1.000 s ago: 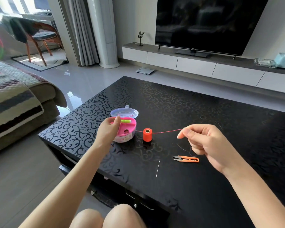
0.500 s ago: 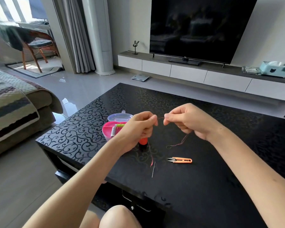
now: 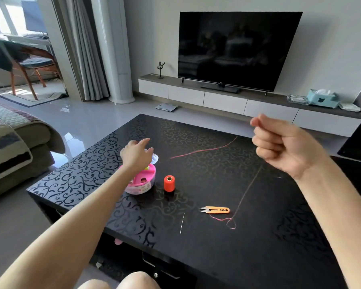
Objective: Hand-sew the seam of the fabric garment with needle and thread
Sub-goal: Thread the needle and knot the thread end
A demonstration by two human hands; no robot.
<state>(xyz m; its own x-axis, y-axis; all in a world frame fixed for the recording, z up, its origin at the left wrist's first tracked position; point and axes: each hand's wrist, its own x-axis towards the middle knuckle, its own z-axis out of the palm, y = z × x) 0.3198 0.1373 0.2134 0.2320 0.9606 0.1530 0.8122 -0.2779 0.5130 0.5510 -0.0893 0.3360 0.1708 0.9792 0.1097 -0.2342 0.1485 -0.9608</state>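
Observation:
My right hand [image 3: 283, 147] is raised over the black table [image 3: 227, 257] and pinches a red thread [image 3: 204, 150]. One strand runs taut to the left toward my left hand [image 3: 137, 155], which hovers over the pink sewing kit [image 3: 143, 183] and appears to pinch the thread's other end. A second strand drops from my right hand to a loop on the table beside the orange snips [image 3: 215, 210]. An orange thread spool [image 3: 169, 183] stands upright next to the kit. The bare needle [image 3: 182, 223] lies near the front edge. No garment is in view.
A sofa with a striped blanket [image 3: 6, 142] stands to the left of the table. Behind it are a TV [image 3: 236, 49] on a low white cabinet [image 3: 223, 101], a bathroom scale [image 3: 166, 107] on the floor, and a dark object [image 3: 358, 140] at the right edge.
My hands, close together half a second ago, have spread apart: the right rose up and to the right, the left went back over the kit, drawing the thread out between them.

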